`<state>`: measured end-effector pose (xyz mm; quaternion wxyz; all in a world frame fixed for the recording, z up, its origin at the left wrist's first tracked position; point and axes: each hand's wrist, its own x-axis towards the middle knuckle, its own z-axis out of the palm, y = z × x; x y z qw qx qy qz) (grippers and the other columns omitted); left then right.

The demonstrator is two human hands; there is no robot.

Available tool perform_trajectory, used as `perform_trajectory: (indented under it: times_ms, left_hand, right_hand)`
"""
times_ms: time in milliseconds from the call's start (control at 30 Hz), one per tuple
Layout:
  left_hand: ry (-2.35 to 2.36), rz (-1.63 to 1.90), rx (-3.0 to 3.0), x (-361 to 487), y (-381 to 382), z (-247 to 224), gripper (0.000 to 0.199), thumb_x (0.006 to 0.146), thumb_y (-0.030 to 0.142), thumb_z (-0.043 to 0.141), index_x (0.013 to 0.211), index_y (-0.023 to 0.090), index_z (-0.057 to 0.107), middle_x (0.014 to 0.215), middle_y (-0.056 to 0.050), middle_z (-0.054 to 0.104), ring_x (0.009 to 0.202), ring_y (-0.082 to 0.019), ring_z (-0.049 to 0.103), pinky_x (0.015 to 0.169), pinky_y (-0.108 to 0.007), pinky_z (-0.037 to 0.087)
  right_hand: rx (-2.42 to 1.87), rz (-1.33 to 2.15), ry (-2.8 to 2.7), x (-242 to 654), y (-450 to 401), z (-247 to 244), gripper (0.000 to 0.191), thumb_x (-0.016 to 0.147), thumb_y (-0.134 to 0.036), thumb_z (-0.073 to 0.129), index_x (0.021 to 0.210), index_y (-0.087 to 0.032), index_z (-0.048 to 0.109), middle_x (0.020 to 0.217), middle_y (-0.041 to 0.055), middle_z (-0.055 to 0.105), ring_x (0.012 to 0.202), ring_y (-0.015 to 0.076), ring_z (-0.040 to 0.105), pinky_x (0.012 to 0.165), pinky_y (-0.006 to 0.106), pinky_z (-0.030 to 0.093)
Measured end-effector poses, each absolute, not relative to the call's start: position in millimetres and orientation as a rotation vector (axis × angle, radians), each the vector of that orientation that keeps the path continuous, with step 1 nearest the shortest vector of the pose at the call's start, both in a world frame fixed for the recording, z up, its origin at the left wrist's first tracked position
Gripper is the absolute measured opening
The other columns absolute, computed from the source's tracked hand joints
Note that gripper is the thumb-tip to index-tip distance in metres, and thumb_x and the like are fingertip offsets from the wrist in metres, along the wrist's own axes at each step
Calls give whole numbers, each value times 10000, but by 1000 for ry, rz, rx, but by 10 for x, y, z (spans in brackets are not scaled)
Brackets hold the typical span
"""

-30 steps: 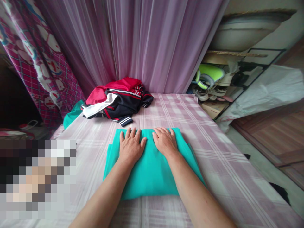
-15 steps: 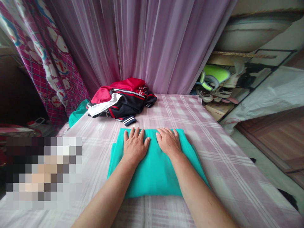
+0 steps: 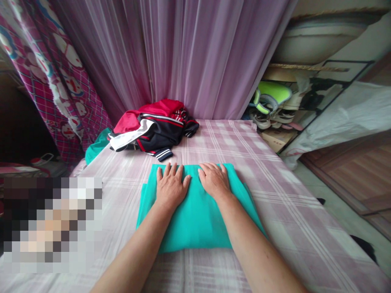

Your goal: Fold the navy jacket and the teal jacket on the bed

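A teal garment (image 3: 195,224), folded into a flat bundle, lies in front of me; its exact kind cannot be made out. My left hand (image 3: 171,185) rests flat on its far left part, fingers spread. On the far right part lies my right hand (image 3: 214,180), palm down with the fingers stretched out. Neither hand grips the cloth. Beyond the bundle sits a heap with a dark navy jacket (image 3: 166,136) that has red and white trim, a white piece (image 3: 131,136) and a red garment (image 3: 159,108).
A checked pink-and-white cloth (image 3: 284,211) covers the surface. Purple curtains (image 3: 195,57) hang behind it. Teal fabric (image 3: 98,145) lies at the heap's left. On the right stands a rack with shoes (image 3: 284,116) and a lime-green visor (image 3: 276,93). A blurred patch hides the lower left.
The view has shifted slightly, so everything appears a little further left. Both hands stay flat on the teal bundle, with no visible change in the cloth.
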<state>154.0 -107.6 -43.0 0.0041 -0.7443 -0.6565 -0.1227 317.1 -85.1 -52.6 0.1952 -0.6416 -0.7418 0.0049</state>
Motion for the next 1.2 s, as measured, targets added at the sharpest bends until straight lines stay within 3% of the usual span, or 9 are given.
perform_trajectory:
  times_ms: [333,467,600,1200]
  left_hand:
    - [-2060,-363,-2328,1534,-1072,-435,606,998,550,298,1469,221,492,1545,-117,476,1484,-317,327,1211,-592,200]
    - [-2051,-377,-2337,1532,-1072,-441,623,993,560,305,1475,210,485,1556,-123,459,1489,-323,316,1211,-597,200]
    - [-2063,-361,-2329,1536,-1075,-432,626,995,563,297,1482,212,475,1576,-122,427,1496,-319,303,1213,-596,193]
    - [-2045,-382,-2311,1548,-1092,-420,612,996,549,321,1480,209,479,1563,-112,449,1491,-315,317,1214,-599,204]
  right_hand:
    - [-1799,-4,-2101,3173,-848,-540,409,1016,-342,359,1269,-250,666,1354,83,657,1276,249,539,1146,516,253]
    - [-1818,-207,-2052,3144,-874,-534,498,993,-364,420,1453,-202,520,1555,149,445,1447,319,350,1151,556,244]
    - [-1731,-349,-2036,3116,-892,-527,596,979,-343,455,1537,-147,386,1637,170,278,1513,332,210,1187,582,144]
    - [-1636,-398,-2028,3108,-887,-535,586,974,-307,468,1524,-117,393,1632,188,280,1519,324,194,1197,607,76]
